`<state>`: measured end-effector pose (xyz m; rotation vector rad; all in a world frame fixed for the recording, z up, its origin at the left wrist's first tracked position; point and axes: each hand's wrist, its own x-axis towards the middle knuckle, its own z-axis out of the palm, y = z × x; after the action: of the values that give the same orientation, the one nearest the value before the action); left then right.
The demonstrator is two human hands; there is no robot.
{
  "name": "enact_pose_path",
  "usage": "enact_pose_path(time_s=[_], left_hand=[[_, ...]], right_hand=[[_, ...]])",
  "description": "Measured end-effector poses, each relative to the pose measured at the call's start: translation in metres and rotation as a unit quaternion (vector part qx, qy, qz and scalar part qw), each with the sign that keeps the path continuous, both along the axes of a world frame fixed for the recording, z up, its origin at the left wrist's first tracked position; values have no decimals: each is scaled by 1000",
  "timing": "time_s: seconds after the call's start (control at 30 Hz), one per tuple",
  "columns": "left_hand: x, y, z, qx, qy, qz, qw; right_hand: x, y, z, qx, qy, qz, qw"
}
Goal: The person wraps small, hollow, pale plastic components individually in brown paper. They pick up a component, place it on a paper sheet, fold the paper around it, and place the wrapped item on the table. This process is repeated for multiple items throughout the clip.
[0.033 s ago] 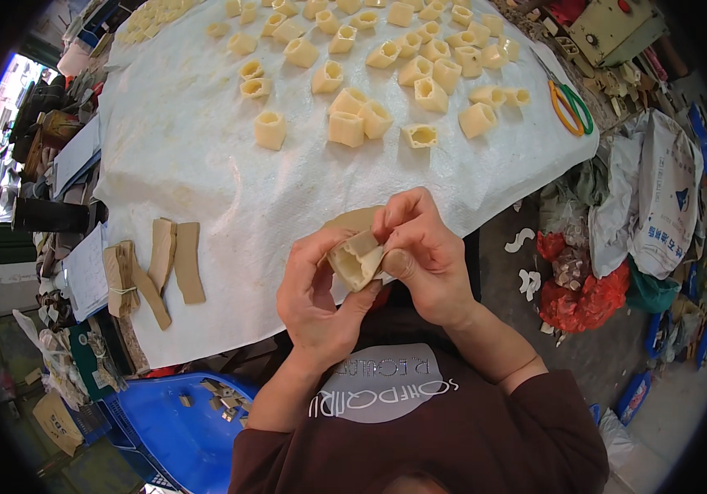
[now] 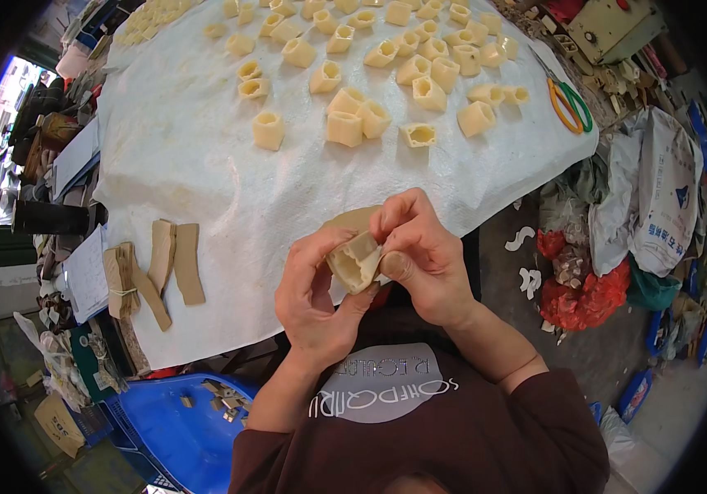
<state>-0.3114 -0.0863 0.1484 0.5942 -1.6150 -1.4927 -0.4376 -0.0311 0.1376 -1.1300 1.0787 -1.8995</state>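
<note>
A hollow, thick-walled, cream-coloured block (image 2: 355,262) is held over the near edge of the cloth-covered table, its open end and jagged inner edge facing up. My left hand (image 2: 314,300) is closed around its left side, thumb below and fingers behind. My right hand (image 2: 423,263) pinches the block's right edge between thumb and fingers. A small pale bit shows beside the right thumb; I cannot tell whether it is loose. Just behind the hands lies a tan, rounded flat piece (image 2: 352,221), partly hidden. Many similar hollow blocks (image 2: 345,128) stand and lie across the white cloth (image 2: 205,177).
Several tan curved strips (image 2: 187,263), some tied in a bundle, lie at the left. Scissors (image 2: 569,107) with orange and green handles rest at the right edge. A blue tub (image 2: 164,420) holds small pieces at lower left. Red bags (image 2: 588,300) and white sacks (image 2: 666,189) lie right.
Almost nothing differs. The hands and the block keep the same grip, with only a very slight shift.
</note>
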Motion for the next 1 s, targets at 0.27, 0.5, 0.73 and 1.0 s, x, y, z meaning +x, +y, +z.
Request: enact_pose_path(time_s=[0.27, 0.5, 0.73, 1.0], left_hand=[[1, -5, -1, -86, -7, -26, 996], [-1, -3, -2, -142, -43, -11, 989], [-8, -2, -5, -155, 26, 4, 988], [-6, 8, 0, -190, 11, -104, 976]], right_hand=[[-5, 5, 5, 35, 76, 16, 996], [-16, 4, 5, 42, 62, 70, 995], [-14, 10, 2, 90, -52, 72, 992], [-12, 15, 10, 141, 13, 11, 990]])
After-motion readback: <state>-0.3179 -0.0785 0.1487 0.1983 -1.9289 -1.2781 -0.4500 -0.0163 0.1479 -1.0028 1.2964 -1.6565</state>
